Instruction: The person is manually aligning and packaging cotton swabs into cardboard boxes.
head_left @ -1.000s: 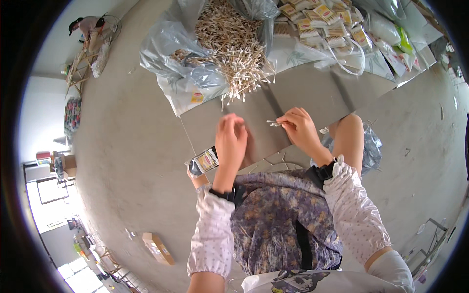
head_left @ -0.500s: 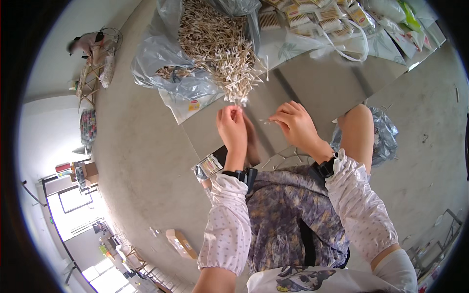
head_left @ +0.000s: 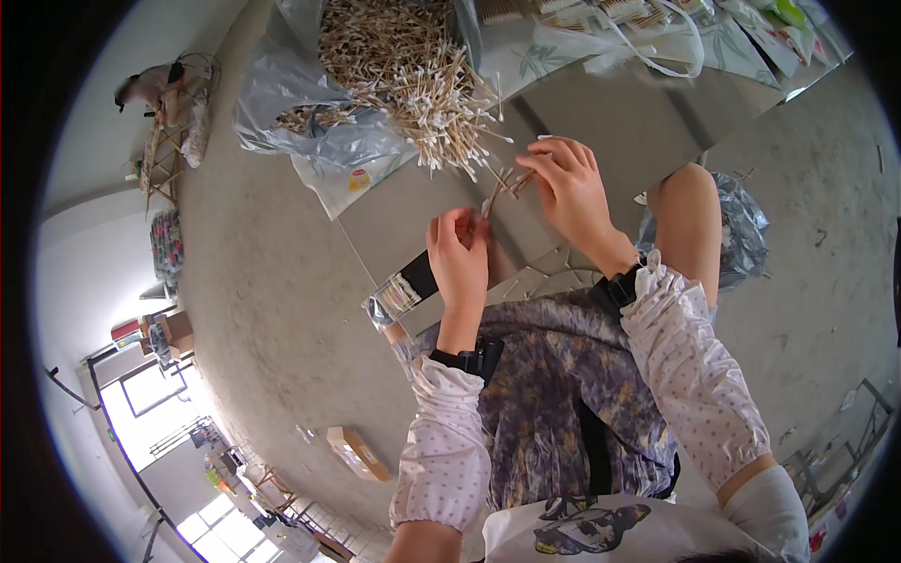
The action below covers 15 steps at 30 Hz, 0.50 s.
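A big heap of loose cotton swabs (head_left: 399, 80), wooden-stemmed with white tips, spills toward me out of a grey plastic bag (head_left: 282, 89). Just below the spill, my left hand (head_left: 457, 251) is closed, its fingertips pinching a few cotton swabs (head_left: 488, 205) that point up and away. My right hand (head_left: 572, 192) is to the right of the heap's near edge. Its thumb and fingers are closed on several more cotton swabs (head_left: 521, 180), which cross near those of the left hand. The exact number in each hand cannot be made out.
At the left edge of the grey table (head_left: 375, 220) lies a small clear pack of swabs (head_left: 399, 294) by a dark strip. Filled packs (head_left: 624, 11) and a white bag handle (head_left: 696, 56) are at the far right. A grey bag (head_left: 741, 230) hangs beside my knee.
My left hand has drawn back from the heap toward me. My right hand has moved up and in, close to the heap's edge, with several swabs now showing in it.
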Each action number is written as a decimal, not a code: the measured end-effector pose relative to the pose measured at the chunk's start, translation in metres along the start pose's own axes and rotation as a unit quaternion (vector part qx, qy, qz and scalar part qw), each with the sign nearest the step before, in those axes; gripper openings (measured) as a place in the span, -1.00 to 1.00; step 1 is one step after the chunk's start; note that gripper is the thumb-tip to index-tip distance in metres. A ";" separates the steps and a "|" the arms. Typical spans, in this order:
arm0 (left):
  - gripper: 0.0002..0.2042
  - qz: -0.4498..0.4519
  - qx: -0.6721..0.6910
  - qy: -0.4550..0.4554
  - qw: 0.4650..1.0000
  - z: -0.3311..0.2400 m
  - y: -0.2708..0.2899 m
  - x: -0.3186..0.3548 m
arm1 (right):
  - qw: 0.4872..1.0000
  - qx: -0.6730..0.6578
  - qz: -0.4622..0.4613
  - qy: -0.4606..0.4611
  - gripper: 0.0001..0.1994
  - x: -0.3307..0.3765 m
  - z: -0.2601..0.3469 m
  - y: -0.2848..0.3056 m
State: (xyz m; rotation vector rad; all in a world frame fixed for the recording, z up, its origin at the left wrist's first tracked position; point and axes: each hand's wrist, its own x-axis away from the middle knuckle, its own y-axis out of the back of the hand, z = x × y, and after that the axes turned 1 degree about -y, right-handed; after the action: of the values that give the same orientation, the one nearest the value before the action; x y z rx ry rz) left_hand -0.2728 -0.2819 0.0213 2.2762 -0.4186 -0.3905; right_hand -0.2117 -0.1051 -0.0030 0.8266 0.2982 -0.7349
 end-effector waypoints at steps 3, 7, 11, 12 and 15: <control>-0.82 0.060 -0.025 0.019 0.998 0.002 0.000 -0.003 | 0.999 -0.019 -0.032 -0.021 -0.67 0.000 0.004 0.003; -0.87 0.006 -0.002 0.015 1.000 0.009 0.001 -0.003 | 0.996 -0.080 -0.006 -0.032 -0.67 0.010 0.022 0.011; -0.91 -0.023 0.111 0.077 0.991 0.001 0.000 0.009 | 0.896 -0.338 0.123 -0.261 -0.78 0.034 0.043 0.018; -0.91 -0.021 0.114 0.076 0.990 -0.007 0.002 0.012 | 0.818 -0.432 0.145 -0.351 -0.78 0.036 0.047 0.021; -0.93 0.071 0.158 -0.015 0.985 -0.024 0.007 0.027 | 0.781 -0.466 0.111 -0.401 -0.74 0.051 0.057 0.019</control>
State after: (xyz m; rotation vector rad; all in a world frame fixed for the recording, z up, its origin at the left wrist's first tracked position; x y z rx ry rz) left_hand -0.2405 -0.2822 0.0388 2.5287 -0.6952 -0.3020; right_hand -0.1634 -0.1638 0.0189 -0.4281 -0.2211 -0.5500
